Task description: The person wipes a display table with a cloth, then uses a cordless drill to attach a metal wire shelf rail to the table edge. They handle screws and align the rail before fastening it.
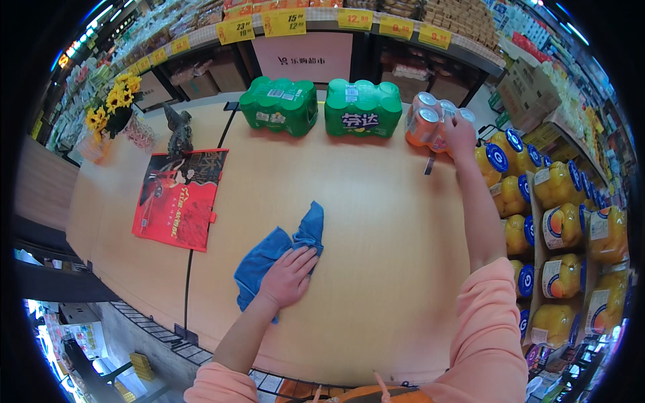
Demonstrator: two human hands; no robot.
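My left hand (289, 275) lies flat on a crumpled blue cloth (259, 258), pressing it to the light wooden tabletop (376, 269). Its fingers are stretched out over the cloth. At the far right, my right hand (459, 137) is closed on a shrink-wrapped pack of orange drink cans (423, 125), gripping its right side. The fingertips are partly hidden among the cans. Just left of that pack stands a green-wrapped drink pack (363, 111), with a second green drink pack (278, 107) beside it along the far edge.
A red and black flat bag (178, 208) lies on the left, below a dark figurine (179, 131). Yellow artificial sunflowers (121, 97) stand at the far left. Stacked jars of yellow fruit (563, 228) line the right edge. Shelves with yellow price tags (285, 23) rise behind.
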